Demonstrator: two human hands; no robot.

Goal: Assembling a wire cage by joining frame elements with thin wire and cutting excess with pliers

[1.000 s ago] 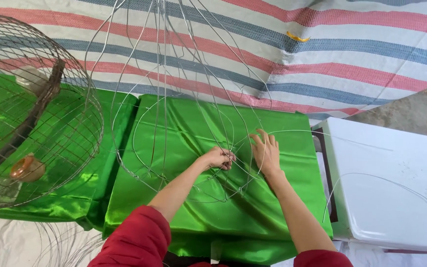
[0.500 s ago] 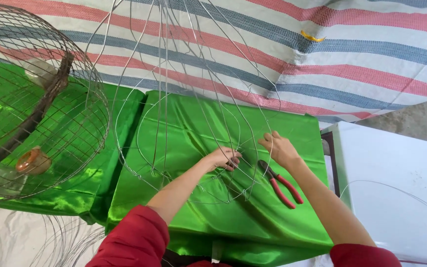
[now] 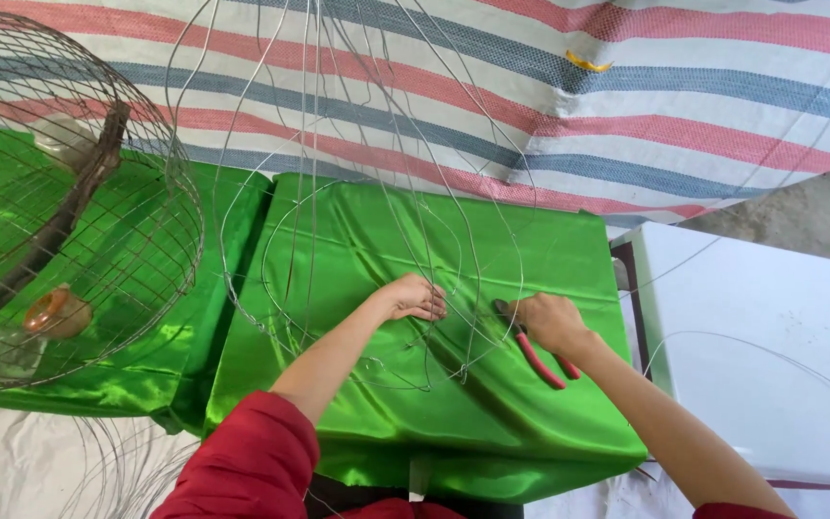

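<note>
Pinching thin wire loops of an open, unfinished wire frame (image 3: 357, 192) at frame centre, left hand (image 3: 417, 296) has its grip closed on wire above the green-draped counter (image 3: 492, 432). Right hand (image 3: 548, 322), right of centre, wraps red-handled pliers (image 3: 542, 358). Finished round cage (image 3: 60, 202) sits at upper left.

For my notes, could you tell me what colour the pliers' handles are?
Red, on the pliers under the right hand; head view.

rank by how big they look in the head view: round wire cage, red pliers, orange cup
1. round wire cage, by far the largest
2. red pliers under the right hand
3. orange cup, smallest, though close to the pliers
</note>
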